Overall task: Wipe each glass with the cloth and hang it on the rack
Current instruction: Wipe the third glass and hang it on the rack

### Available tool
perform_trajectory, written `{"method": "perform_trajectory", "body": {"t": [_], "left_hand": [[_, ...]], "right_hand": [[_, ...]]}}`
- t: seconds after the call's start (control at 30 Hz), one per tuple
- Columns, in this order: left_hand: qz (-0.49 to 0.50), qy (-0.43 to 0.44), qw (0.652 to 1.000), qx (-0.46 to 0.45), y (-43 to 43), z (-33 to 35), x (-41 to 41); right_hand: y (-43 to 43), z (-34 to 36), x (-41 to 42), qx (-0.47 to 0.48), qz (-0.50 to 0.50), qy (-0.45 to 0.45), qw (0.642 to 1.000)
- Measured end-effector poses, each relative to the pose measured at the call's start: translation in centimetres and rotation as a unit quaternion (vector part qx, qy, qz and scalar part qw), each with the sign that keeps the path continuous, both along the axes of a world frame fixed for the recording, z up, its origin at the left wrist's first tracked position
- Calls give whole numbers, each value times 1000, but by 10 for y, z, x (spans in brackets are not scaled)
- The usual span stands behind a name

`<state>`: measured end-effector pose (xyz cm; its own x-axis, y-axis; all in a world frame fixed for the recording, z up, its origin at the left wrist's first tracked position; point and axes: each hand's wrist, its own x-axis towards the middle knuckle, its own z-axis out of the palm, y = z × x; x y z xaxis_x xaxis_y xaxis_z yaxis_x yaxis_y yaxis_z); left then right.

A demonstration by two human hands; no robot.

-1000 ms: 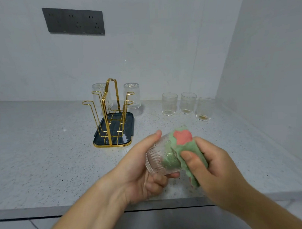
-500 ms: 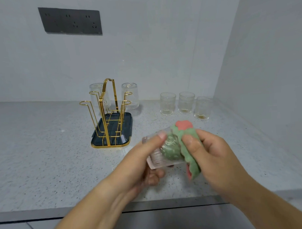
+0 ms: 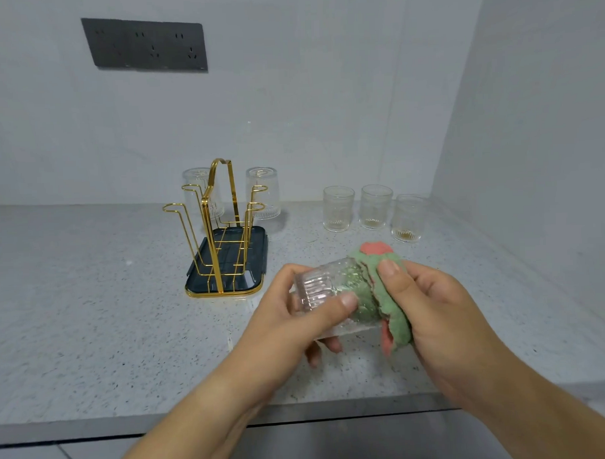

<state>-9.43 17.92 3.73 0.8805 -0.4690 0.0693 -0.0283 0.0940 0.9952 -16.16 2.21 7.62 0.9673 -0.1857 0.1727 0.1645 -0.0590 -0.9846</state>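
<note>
No readable text, label, brand, number or sign anywhere. Plain ribbed glass [image 3: 316,284] in the left grip [image 3: 287,326], unmarked green-and-pink cloth [image 3: 396,324] in the right grip [image 3: 434,314]. Far up and left of both, dark socket panel [image 3: 144,46] on the wall with plug holes only, any print too small to tell.
</note>
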Motion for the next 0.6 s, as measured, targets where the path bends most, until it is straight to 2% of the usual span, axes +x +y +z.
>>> {"method": "perform_trajectory", "body": {"t": [0.1,0.17,0.23,0.3,0.37,0.43,0.5,0.53,0.6], "left_hand": [[-47,160,985,-41,0,6,3],[-122,290,947,-61,2,11,3],[-171,331,926,-54,6,10,5],[-208,296,932,-36,10,7,4],[-204,224,952,-51,9,2,3],[-110,114,987,-36,6,-6,2],[-11,1,1000,3,3,-8,1],[8,-32,999,13,3,-7,-1],[7,-24,1000,10,4,-6,-1]], "right_hand": [[-1,0,-5,-88,29,-36,995],[0,-1,-7,-129,41,-60,989],[0,-2,-9,-143,41,-63,987],[-1,-3,-10,-138,24,-59,988],[-3,-3,-8,-106,-6,-47,993],[-3,-5,-4,-53,-27,-20,998],[-3,-7,0,-5,-17,4,1000],[-2,-7,1,17,-7,10,1000],[-2,-7,2,23,9,11,1000]]}}
